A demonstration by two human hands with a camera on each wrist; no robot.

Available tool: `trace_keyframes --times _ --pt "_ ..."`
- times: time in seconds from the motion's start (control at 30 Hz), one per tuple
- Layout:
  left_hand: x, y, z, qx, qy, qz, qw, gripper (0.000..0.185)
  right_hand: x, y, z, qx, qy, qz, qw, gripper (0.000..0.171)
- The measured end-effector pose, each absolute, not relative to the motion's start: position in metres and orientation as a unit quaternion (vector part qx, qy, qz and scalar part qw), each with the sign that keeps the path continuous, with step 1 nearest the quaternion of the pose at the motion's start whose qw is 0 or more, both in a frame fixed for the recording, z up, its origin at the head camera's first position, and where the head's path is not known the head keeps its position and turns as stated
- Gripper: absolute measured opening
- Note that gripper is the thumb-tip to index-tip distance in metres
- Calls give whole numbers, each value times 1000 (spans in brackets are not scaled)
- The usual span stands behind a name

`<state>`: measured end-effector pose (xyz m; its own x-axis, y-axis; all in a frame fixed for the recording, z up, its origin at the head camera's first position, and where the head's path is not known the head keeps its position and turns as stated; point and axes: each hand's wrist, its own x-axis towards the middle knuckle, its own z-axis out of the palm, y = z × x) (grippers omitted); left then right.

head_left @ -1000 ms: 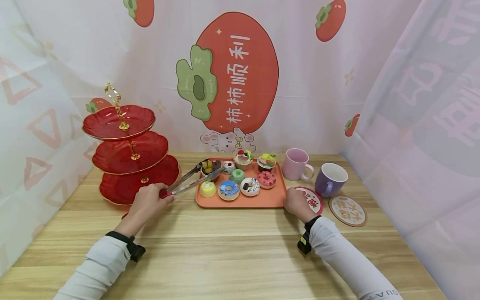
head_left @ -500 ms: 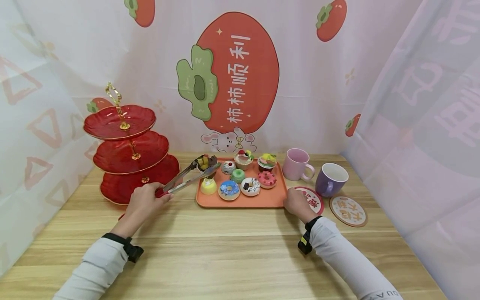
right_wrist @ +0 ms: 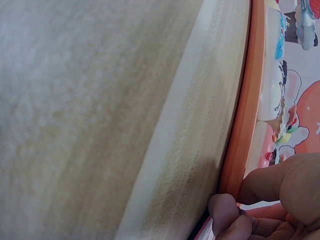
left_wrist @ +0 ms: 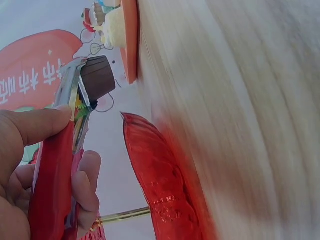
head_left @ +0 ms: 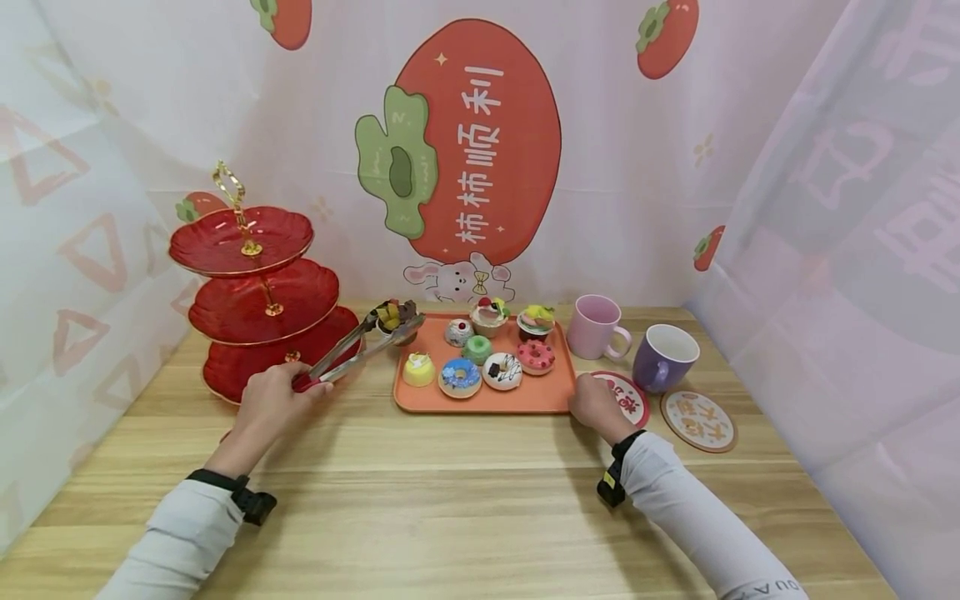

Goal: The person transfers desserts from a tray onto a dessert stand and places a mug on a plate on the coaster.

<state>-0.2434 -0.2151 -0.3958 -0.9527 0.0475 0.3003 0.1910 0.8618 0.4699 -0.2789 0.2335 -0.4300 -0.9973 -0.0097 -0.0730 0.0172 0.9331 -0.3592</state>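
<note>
My left hand (head_left: 272,402) grips red-handled tongs (left_wrist: 52,180), thumb on one arm and fingers round the other. Between the tong tips is a fruit-topped cupcake (head_left: 396,317) in a brown cup (left_wrist: 97,79), raised over the far-left corner of the orange tray (head_left: 487,407). At the tray's front right corner, my right hand (head_left: 597,406) pinches the rim. On the tray sit a yellow cake (head_left: 418,369), a blue donut (head_left: 460,378), a white donut (head_left: 502,372), a pink donut (head_left: 536,357), a green ring cake (head_left: 477,350) and several other small cakes.
A red three-tier stand (head_left: 262,300) with a gold handle is at the left, its tiers bare. To the right are a pink mug (head_left: 592,329), a purple mug (head_left: 663,360) and two round coasters (head_left: 697,421). A printed cloth (head_left: 615,183) hangs behind.
The tongs have lifted the cupcake from the tray and carried it up and left, toward the stand. My left hand has drawn back left. My right hand stays at the tray corner.
</note>
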Motion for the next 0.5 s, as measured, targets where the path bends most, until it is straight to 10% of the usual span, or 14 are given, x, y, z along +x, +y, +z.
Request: trace_keyframes --times 0.5 --pt "-236 -232 -396 -17 -952 -254 171 44 -280 234 -430 7 982 -184 43 10"
